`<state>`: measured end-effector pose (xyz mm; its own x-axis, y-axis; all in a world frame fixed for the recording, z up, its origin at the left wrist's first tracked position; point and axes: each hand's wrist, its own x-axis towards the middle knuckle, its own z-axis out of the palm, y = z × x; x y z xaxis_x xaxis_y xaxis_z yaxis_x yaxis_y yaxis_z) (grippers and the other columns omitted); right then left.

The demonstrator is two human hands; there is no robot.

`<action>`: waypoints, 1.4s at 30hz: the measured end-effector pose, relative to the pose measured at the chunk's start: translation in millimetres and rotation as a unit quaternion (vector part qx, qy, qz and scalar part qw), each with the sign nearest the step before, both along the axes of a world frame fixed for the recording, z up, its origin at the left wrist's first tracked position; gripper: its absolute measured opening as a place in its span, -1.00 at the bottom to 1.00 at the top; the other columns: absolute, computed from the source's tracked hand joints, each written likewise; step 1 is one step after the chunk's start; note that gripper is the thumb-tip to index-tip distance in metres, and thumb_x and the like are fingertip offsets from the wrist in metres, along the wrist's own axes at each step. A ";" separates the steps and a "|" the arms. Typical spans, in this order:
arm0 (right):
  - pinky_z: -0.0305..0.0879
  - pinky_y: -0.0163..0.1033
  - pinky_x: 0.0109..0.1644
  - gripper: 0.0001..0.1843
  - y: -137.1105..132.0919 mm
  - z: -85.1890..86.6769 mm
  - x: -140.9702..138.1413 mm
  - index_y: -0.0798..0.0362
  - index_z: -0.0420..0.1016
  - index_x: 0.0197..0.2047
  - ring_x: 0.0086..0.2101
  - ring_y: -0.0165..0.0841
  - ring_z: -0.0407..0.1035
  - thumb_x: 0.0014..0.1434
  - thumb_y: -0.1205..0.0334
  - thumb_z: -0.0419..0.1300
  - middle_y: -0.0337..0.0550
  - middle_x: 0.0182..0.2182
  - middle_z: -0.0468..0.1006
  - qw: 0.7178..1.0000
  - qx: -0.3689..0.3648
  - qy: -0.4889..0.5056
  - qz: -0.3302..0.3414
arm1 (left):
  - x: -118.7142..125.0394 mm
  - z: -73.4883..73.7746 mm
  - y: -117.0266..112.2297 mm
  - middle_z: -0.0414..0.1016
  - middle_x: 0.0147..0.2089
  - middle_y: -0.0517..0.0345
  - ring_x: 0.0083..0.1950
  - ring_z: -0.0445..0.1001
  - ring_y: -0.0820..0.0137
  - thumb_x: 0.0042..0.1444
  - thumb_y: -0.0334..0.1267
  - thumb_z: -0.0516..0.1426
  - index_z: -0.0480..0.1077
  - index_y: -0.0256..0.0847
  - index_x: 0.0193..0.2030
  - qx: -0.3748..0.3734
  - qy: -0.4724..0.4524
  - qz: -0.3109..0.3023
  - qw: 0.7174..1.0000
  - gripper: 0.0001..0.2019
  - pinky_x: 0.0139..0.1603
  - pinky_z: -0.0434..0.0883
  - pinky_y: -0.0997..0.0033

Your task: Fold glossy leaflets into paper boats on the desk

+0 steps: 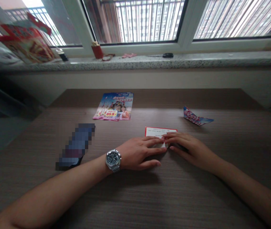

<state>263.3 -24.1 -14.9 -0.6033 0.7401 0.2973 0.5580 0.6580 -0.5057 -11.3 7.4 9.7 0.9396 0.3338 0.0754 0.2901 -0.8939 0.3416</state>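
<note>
Light printed leaflet point(158, 131), easily creased

Nearest me, just right of the frame's centre, the left hand point(141, 152) lies palm down, fingers stretched out over the leaflet, thumb set apart. Facing it, the right hand point(189, 144) has its bent fingertips gathered at the leaflet's right part; I cannot tell whether they pinch it. The red-bordered leaflet is partly covered, on the wood-grain tabletop point(130, 203). I judge it almost weightless, thin and bendable, apt to slide if nudged and to tear if pulled. I would steady it with flat fingers and take it by an edge, lightly. Beyond, right of centre, stands a creased flyer point(197, 119); upper left of centre, a flyer stack point(115, 106).
</note>
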 end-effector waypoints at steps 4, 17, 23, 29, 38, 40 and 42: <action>0.41 -0.07 0.13 -0.91 -0.7 -2.5 -8.3 -0.05 0.45 -0.10 0.07 -0.22 0.45 0.33 0.29 0.17 -0.06 0.07 0.55 0.997 -0.018 0.051 -0.058 | 0.3 0.2 -0.2 0.07 0.50 0.00 0.47 0.14 0.14 0.39 0.04 0.01 0.23 -0.09 0.39 -0.001 -0.006 0.001 1.000 -0.48 0.44 0.22 0.09; 0.42 -0.05 0.07 -0.92 2.7 -13.1 -12.1 -0.03 0.44 -0.19 0.01 -0.19 0.45 0.27 0.34 0.22 0.00 0.09 0.44 0.995 0.023 0.038 -0.093 | 0.9 2.1 -1.5 0.07 0.50 -0.02 0.46 0.15 0.13 0.39 0.05 0.00 0.24 -0.11 0.38 0.012 0.004 0.006 1.000 -0.48 0.44 0.22 0.09; 0.43 -0.04 0.03 -0.94 7.3 -12.3 -5.1 -0.01 0.46 -0.22 -0.03 -0.17 0.45 0.24 0.33 0.24 0.00 0.02 0.47 0.992 0.060 0.022 -0.112 | 0.5 1.1 -1.6 0.08 0.50 -0.02 0.46 0.16 0.11 0.39 0.06 -0.01 0.24 -0.09 0.39 0.006 0.009 0.010 1.000 -0.48 0.42 0.24 0.07; 0.45 -0.04 -0.05 -0.97 12.7 -7.7 7.1 0.00 0.48 -0.26 -0.11 -0.15 0.47 0.25 0.28 0.21 -0.01 -0.07 0.52 0.989 0.065 0.005 -0.136 | 0.3 1.7 -1.8 0.09 0.49 0.00 0.45 0.18 0.10 0.39 0.06 0.00 0.23 -0.06 0.39 0.002 0.003 0.010 1.000 -0.48 0.40 0.27 0.05; 0.42 -0.09 -0.12 -0.93 13.6 -0.9 13.1 -0.02 0.41 -0.27 -0.18 -0.19 0.46 0.29 0.31 0.16 -0.07 -0.17 0.54 0.988 0.048 -0.002 -0.143 | -0.2 1.4 -2.1 0.10 0.49 -0.01 0.43 0.20 0.08 0.38 0.06 0.01 0.22 -0.07 0.39 -0.001 -0.002 0.009 1.000 -0.48 0.38 0.29 0.05; 0.43 -0.09 -0.11 -0.94 13.5 -1.8 13.2 -0.01 0.42 -0.26 -0.18 -0.19 0.47 0.29 0.30 0.16 -0.07 -0.16 0.55 0.988 0.050 -0.002 -0.146 | -0.3 1.3 -2.1 0.10 0.49 -0.01 0.43 0.20 0.09 0.38 0.07 0.01 0.22 -0.07 0.39 0.001 0.001 0.009 1.000 -0.48 0.38 0.29 0.05; 0.43 -0.08 -0.11 -0.94 13.7 -2.7 14.3 -0.01 0.43 -0.25 -0.18 -0.19 0.48 0.30 0.30 0.16 -0.07 -0.17 0.55 0.987 0.054 -0.004 -0.152 | -0.4 1.1 -2.2 0.09 0.49 -0.01 0.43 0.20 0.09 0.39 0.07 -0.01 0.22 -0.07 0.39 0.007 0.005 0.009 1.000 -0.48 0.38 0.29 0.07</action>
